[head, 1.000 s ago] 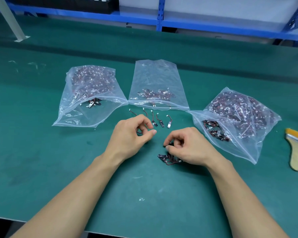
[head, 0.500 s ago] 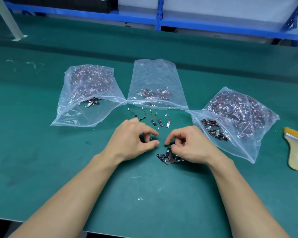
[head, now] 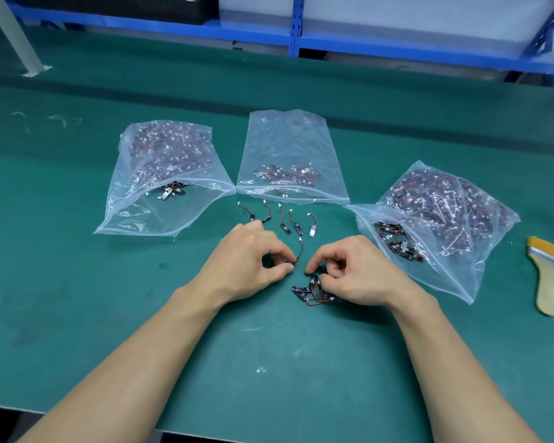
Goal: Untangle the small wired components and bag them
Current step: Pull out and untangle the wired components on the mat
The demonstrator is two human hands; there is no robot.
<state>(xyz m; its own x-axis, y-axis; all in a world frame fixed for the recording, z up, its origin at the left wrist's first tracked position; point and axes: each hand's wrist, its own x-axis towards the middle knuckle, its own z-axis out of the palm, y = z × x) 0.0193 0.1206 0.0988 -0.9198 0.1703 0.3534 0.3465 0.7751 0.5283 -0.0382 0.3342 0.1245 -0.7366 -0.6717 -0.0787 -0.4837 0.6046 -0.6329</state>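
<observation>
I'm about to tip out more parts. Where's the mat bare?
Bare: green mat nearer than the left clear plastic bag, and between the forearms. Crowded: the row of wired components beyond the left hand, the tangled clump at the right hand.

Tangled component clump, five loose components in row beside middle bag mouth

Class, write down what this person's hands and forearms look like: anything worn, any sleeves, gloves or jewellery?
No gloves or rings show on the left hand or the right hand. The left forearm and right forearm are uncovered to the picture's edge: no sleeve, watch or wristband in view.
</observation>
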